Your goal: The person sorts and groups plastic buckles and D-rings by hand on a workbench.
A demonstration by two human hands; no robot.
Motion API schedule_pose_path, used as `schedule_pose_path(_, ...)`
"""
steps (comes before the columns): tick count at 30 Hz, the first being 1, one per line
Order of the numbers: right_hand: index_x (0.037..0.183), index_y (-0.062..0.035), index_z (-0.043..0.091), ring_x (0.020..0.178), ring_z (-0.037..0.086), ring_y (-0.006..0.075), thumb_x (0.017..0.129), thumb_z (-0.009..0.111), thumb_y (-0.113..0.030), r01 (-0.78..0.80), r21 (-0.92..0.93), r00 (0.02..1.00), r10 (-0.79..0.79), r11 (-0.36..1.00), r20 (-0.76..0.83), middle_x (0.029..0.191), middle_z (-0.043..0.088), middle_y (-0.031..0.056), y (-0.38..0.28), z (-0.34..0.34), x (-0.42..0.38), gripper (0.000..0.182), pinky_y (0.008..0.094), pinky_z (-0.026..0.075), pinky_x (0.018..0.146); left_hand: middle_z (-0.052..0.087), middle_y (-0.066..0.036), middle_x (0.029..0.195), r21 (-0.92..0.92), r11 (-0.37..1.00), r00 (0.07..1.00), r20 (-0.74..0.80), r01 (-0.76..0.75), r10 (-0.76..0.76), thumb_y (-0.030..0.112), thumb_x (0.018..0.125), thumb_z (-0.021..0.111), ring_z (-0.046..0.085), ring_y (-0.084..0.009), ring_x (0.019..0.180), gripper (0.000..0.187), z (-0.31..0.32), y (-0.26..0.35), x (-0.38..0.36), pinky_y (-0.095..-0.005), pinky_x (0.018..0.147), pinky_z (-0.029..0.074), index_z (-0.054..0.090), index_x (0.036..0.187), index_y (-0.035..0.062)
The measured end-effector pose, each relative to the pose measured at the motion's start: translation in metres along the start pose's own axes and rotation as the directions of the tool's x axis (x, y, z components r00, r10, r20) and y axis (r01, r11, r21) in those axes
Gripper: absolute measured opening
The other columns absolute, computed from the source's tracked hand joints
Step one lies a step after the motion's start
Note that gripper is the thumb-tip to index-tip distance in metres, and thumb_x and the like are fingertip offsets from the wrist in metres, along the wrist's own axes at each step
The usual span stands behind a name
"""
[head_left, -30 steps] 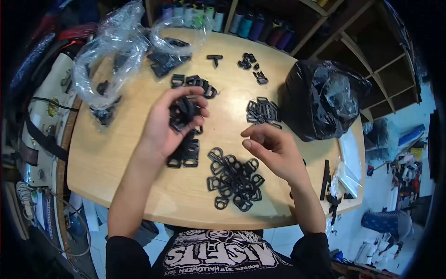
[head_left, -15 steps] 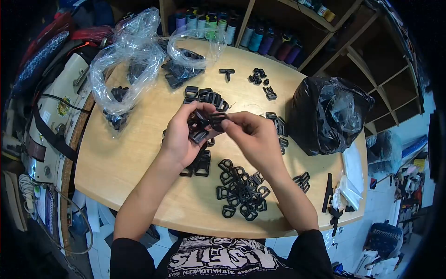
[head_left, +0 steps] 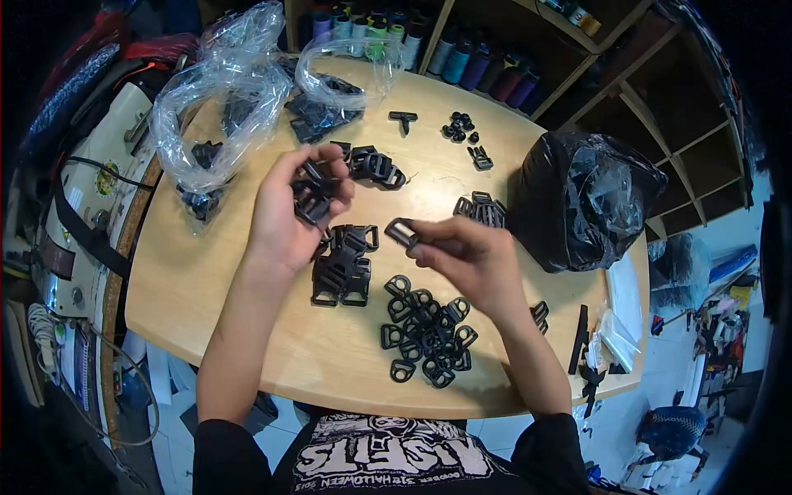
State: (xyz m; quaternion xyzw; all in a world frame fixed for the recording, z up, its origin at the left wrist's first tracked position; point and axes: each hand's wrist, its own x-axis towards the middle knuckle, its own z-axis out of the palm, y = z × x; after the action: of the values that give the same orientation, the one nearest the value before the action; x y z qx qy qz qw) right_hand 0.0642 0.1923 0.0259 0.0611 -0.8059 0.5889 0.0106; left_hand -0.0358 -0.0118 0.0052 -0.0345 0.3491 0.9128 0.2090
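Observation:
My left hand (head_left: 289,214) is raised over the wooden table (head_left: 206,272) and grips a bunch of black plastic buckles (head_left: 312,198). My right hand (head_left: 470,256) pinches a single black buckle piece (head_left: 402,233) between thumb and fingers, just right of a stack of black buckles (head_left: 342,266) lying on the table. Below my right hand lies a heap of black plastic rings (head_left: 425,330).
Clear plastic bags (head_left: 219,91) with black parts lie at the far left. A black plastic bag (head_left: 590,202) stands at the right. More black buckles (head_left: 375,165), small clips (head_left: 462,130) and slides (head_left: 483,210) are scattered. Thread spools (head_left: 462,58) fill the shelf behind.
My hands were joined at the bunch of buckles half a second ago. They have parted: my right hand has drawn one buckle piece away to the lower right, my left hand moved up left.

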Motion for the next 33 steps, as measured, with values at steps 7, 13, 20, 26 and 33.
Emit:
schedule_pose_path(7,0.105,0.0023,0.066,0.077,0.069,0.0157,0.082,0.065,0.002,0.198,-0.148,0.98,-0.2,0.969,-0.002,0.089,0.07,0.0121,0.007,0.015,-0.02,0.023,0.0244,0.057,0.068,0.06,-0.01,0.081,0.011,1.0,1.0,-0.009,-0.027,0.027,0.024,0.094,0.044,0.057,-0.0199,0.068,0.029,-0.001,0.005,0.001,-0.0253,0.053,0.044,0.056,0.102,-0.0018)
schedule_pose_path(13,0.099,0.0016,0.067,0.077,0.069,0.0141,0.082,0.066,0.001,0.122,0.065,0.989,-0.116,0.99,-0.096,0.089,0.07,0.0103,0.021,0.014,-0.02,0.017,0.0235,0.056,0.069,0.06,-0.01,0.081,-0.001,1.0,1.0,-0.001,-0.022,0.022,0.023,0.094,0.045,0.057,-0.0199,0.068,0.029,-0.002,0.004,0.001,-0.025,0.052,0.043,0.056,0.102,-0.0021)
schedule_pose_path(20,0.093,-0.0006,0.068,0.081,0.069,0.0148,0.08,0.069,0.0,0.234,-0.182,0.962,-0.254,0.955,-0.101,0.089,0.07,0.0084,0.023,0.006,-0.017,0.014,0.0245,0.056,0.069,0.058,-0.009,0.08,0.018,0.996,0.995,-0.045,-0.084,0.084,0.024,0.094,0.045,0.054,-0.019,0.068,0.03,-0.004,0.016,0.001,-0.0249,0.051,0.041,0.057,0.101,-0.0029)
schedule_pose_path(26,0.095,0.0011,0.065,0.079,0.069,0.0128,0.081,0.069,-0.003,0.109,-0.018,0.982,-0.111,0.994,-0.156,0.088,0.07,0.0081,0.03,0.004,-0.018,0.014,0.0248,0.055,0.07,0.057,-0.009,0.082,0.005,0.997,0.997,-0.008,-0.077,0.077,0.024,0.094,0.045,0.053,-0.0196,0.069,0.03,-0.006,0.017,0.002,-0.0251,0.052,0.041,0.057,0.101,-0.0029)
schedule_pose_path(33,0.115,-0.0017,0.057,0.074,0.06,0.0069,0.085,0.067,-0.003,0.013,0.271,0.984,0.035,0.963,-0.174,0.082,0.063,0.0029,0.027,0.003,-0.016,0.031,0.0198,0.047,0.063,0.057,-0.009,0.082,-0.002,0.996,0.996,-0.013,-0.086,0.086,0.024,0.094,0.045,0.053,-0.0196,0.07,0.03,-0.007,0.019,0.002,-0.0251,0.053,0.042,0.056,0.102,-0.0028)
